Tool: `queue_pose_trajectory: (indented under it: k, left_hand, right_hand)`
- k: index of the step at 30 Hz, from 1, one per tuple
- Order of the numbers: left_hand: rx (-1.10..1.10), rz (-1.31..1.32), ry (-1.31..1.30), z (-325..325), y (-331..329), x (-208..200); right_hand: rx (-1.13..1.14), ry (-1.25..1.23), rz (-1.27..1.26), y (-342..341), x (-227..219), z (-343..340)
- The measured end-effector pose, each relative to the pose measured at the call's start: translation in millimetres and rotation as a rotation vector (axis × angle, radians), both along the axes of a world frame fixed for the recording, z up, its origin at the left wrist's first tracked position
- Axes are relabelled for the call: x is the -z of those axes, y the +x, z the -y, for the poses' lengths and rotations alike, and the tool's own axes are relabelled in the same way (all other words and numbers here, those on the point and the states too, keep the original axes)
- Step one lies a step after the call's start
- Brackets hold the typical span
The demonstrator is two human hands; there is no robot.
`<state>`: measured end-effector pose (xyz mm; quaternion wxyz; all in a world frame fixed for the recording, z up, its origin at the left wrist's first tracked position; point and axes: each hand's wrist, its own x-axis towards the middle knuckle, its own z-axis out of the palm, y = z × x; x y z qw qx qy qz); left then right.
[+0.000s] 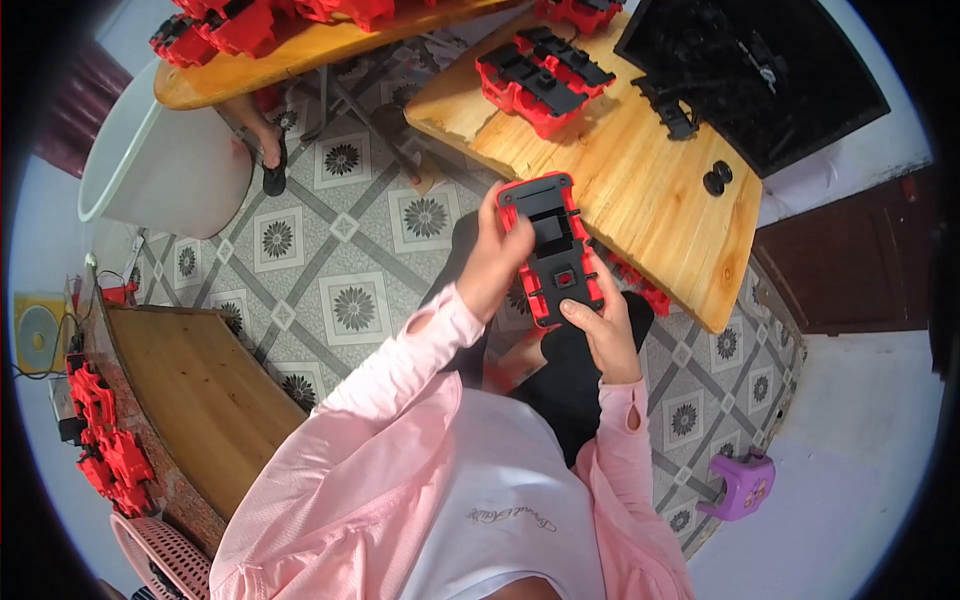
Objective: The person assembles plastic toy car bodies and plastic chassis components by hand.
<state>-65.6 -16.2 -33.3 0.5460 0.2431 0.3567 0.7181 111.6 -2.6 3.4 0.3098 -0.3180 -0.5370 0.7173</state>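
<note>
Over my lap I hold a long red plastic part with a black insert (563, 257), one end tilted up and away from me. My left hand (490, 262) grips its left side, the thumb over the black insert and slightly blurred. My right hand (608, 325) holds the lower right side, its thumb pressing near the bottom edge. A small square opening shows red in the insert's lower half. On the wooden table ahead lie similar red parts with black inserts (545, 80). Beside them is a loose black plastic piece (668, 108).
A black screen (765, 70) and small round black pieces (717, 178) are on the table (690, 240). Another table (290, 60) holds several red parts; a person's foot (271, 150) shows below it. Around me are a white tub (180, 150), purple stool (740, 487) and pink basket (165, 560).
</note>
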Motion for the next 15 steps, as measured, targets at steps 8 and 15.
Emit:
queue_pose_trajectory:
  k: [8,15]
  left_hand:
    - [0.010,-0.110,0.085,28.9,-7.6,-28.3]
    - [-0.355,-0.042,0.040,-43.4,-60.1,-33.8]
  right_hand:
    - [0.003,0.021,0.079,-20.4,-6.6,-10.6]
    - [0.311,0.533,0.285,-52.9,-17.7,-149.9]
